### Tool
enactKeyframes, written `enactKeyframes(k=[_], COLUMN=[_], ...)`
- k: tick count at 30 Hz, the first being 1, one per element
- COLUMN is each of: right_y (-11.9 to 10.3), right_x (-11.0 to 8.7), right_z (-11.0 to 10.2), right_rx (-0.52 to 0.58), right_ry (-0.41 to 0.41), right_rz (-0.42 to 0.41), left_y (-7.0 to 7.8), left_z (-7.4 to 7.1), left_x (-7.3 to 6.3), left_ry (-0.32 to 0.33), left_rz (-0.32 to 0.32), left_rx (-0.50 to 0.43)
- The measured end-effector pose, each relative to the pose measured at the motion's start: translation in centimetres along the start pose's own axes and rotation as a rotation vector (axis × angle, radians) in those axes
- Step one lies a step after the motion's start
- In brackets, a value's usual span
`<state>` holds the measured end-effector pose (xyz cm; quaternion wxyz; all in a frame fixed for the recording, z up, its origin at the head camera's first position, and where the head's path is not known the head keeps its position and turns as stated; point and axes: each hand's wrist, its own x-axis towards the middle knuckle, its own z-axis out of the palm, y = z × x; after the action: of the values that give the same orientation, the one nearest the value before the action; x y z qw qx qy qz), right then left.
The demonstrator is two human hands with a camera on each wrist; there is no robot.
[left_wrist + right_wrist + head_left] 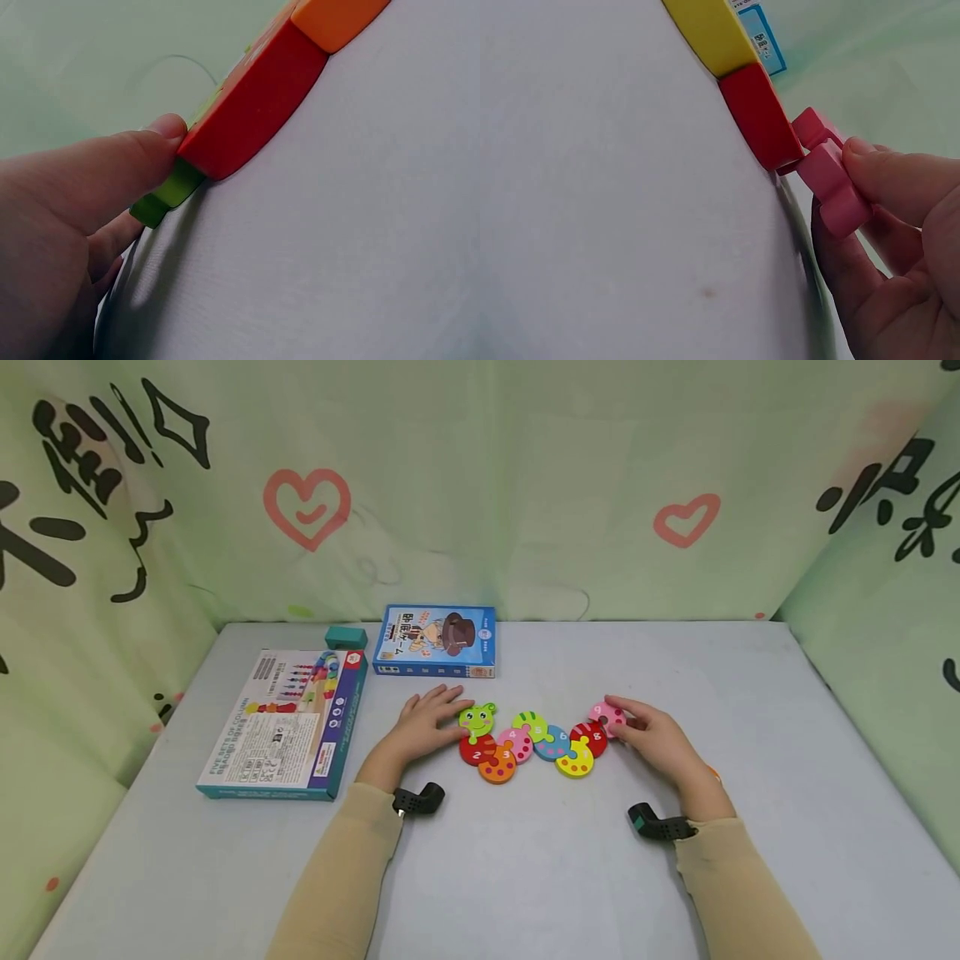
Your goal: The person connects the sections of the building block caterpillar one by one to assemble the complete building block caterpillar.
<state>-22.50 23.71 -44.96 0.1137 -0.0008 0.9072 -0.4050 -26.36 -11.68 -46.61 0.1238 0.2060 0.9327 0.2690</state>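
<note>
A row of round, coloured, numbered puzzle pieces forms a caterpillar on the table. At its left end is a smiling green head piece, joined to the red piece numbered 2. My left hand holds the head from the left between thumb and index finger, the other fingers spread. In the left wrist view the thumb lies at the red edge. With thumb and fingertips my right hand pinches a pink piece, tilted against the end of another red piece. A yellow piece adjoins that red one.
On the left lies a large flat toy box with a teal edge. A small teal block is behind it. Further back, a blue game box stands near the green curtain that closes off the table's rear and sides.
</note>
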Motion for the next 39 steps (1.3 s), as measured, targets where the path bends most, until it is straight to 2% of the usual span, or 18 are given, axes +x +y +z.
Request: enactKeyframes(k=[6,16,21,31,39], right_y=[-0.1,-0.5,-0.5,-0.4,0.5], right_x=[0.3,0.7,1.0,1.0,1.0], right_z=[0.0,-0.2,-0.1,0.4,0.4], right_rx=[-0.009,-0.026,-0.05,-0.137,-0.157], right_ry=[-0.003,-0.08,-0.099,-0.072,-0.072], right_rz=[-0.008,0.006,-0.025,-0.116,-0.129], left_y=[0.0,0.0,-0.1,0.0,0.2], left_z=[0.0,-0.1,-0.1,-0.2,-0.1], left_x=[0.0,0.0,0.0,-0.1,0.0], left_ry=[-0.001,-0.001,-0.002,-0.011,-0.01], left_rz=[0.004,-0.002,-0.004,-0.014,-0.005], left_rx=[0.001,-0.006,0.003,-0.002,0.005])
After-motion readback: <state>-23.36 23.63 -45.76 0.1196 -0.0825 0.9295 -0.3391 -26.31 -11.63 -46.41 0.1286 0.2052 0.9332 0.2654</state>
